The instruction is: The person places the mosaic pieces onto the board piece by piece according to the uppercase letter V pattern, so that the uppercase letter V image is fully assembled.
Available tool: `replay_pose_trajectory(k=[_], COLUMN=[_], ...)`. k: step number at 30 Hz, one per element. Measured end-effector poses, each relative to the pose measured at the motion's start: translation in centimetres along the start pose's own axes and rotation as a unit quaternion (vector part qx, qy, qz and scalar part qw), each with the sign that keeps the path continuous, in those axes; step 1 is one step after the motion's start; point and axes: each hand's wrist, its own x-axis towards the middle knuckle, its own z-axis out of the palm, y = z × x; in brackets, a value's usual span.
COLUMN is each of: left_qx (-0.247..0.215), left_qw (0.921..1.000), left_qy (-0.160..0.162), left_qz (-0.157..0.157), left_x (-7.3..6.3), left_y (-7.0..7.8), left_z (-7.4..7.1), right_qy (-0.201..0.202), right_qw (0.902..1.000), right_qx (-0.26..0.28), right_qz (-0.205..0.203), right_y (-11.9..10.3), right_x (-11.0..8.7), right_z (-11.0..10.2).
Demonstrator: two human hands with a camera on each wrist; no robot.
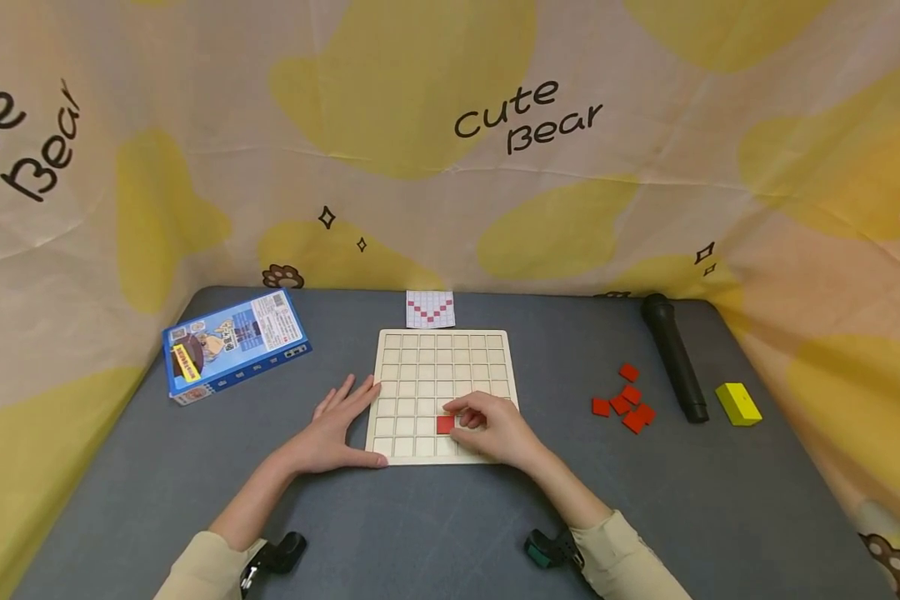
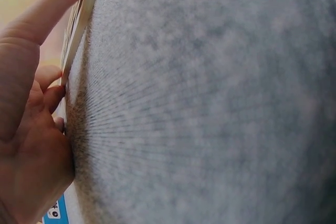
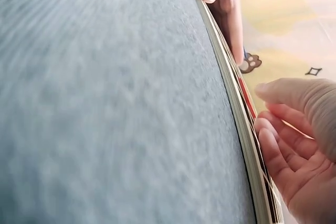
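A pale wooden grid board [image 1: 405, 389] lies on the table, and one red square tile [image 1: 446, 425] sits in a cell of its second row from the front. Over the board my right hand [image 1: 495, 427] has thumb and fingertips beside that tile. In the right wrist view, a gap shows between the thumb [image 3: 286, 92] and the bent fingers, with nothing pinched there. My left hand [image 1: 328, 431] rests spread at the board's left edge, its thumb [image 2: 39, 17] along the front left corner.
Several loose red tiles [image 1: 620, 404] lie to the right, near a black microphone [image 1: 675, 357] and a yellow block [image 1: 738, 404]. A blue box [image 1: 236, 342] stands back left. Behind the board is a pattern card [image 1: 431, 309]; a printed curtain [image 1: 420, 167] surrounds the table.
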Motion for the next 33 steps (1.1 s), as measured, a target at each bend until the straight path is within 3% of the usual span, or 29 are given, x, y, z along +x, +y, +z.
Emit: replay_pose_trajectory(k=[3,7,17,25,33], left_qx=[-0.003,-0.003,-0.002,-0.003,-0.003], left_qw=[1.0000,1.0000,0.9998,0.9998,0.9998], left_qy=[0.003,0.008,0.016,0.016,0.016], left_qz=[-0.001,0.003,0.008,0.007,0.007], left_x=[0.0,0.1,-0.2,-0.2,-0.1], left_y=[-0.1,-0.1,-0.2,-0.2,-0.3], left_z=[0.1,0.2,0.3,0.2,0.2], right_qy=[0.014,0.043,0.094,0.118,0.093], right_qw=[0.9991,0.9979,0.9919,0.9786,0.9736], right_qx=[0.032,0.031,-0.045,-0.146,-0.186], right_qz=[0.023,0.037,0.073,0.083,0.094], right_y=[0.2,0.8,3.8,5.5,6.0], right_x=[-0.4,-1.2,-4.9,-7.9,-9.1], right_z=[-0.7,-2.5,-8.2,-12.0,-13.4])
